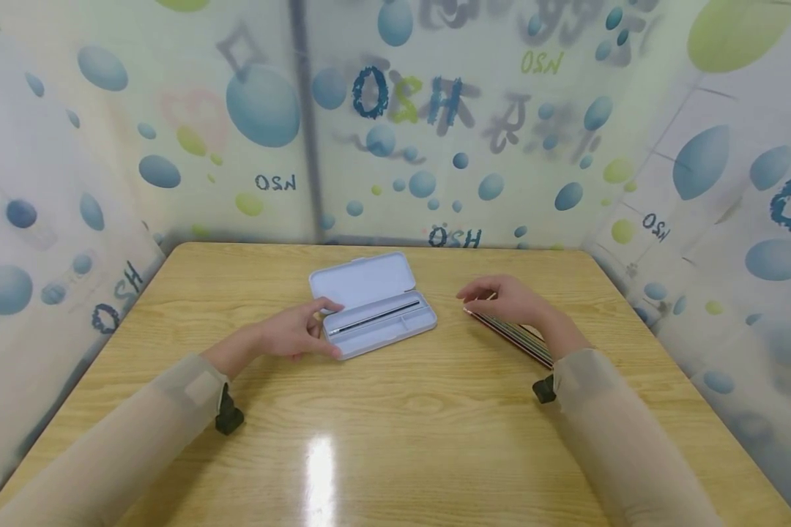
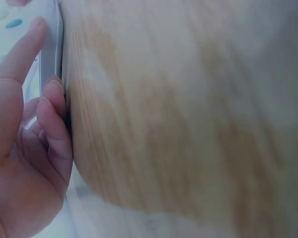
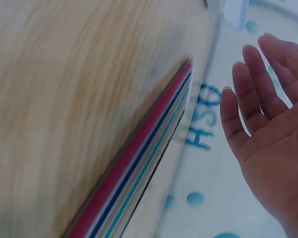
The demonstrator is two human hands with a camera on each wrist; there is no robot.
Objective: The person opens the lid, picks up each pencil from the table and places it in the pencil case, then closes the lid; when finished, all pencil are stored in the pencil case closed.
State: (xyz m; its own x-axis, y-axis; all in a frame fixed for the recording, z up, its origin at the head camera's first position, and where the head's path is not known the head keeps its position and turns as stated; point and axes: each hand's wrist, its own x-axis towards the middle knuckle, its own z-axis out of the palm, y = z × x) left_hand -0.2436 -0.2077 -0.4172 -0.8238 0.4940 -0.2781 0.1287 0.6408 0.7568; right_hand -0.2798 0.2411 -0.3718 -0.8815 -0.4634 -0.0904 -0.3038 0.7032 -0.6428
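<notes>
A pale blue pencil case (image 1: 379,338) lies with its lid (image 1: 362,282) raised on the wooden table. One dark pencil (image 1: 377,318) rests lengthwise inside it. My left hand (image 1: 296,329) holds the left end of the case, thumb at the front corner and index finger by the hinge side; the left wrist view shows its other fingers bent against the case wall (image 2: 50,44). To the right lies a bundle of pencils (image 1: 517,338), with red, blue and teal sides in the right wrist view. Above their far end hovers my right hand (image 1: 507,298), fingers loosely bent around nothing.
The wooden table (image 1: 395,410) reaches back to a patterned curtain (image 1: 395,183), with more patterned sheeting at left and right. A small divider (image 1: 402,322) splits the front part of the case. Each wrist carries a small black device (image 1: 229,417).
</notes>
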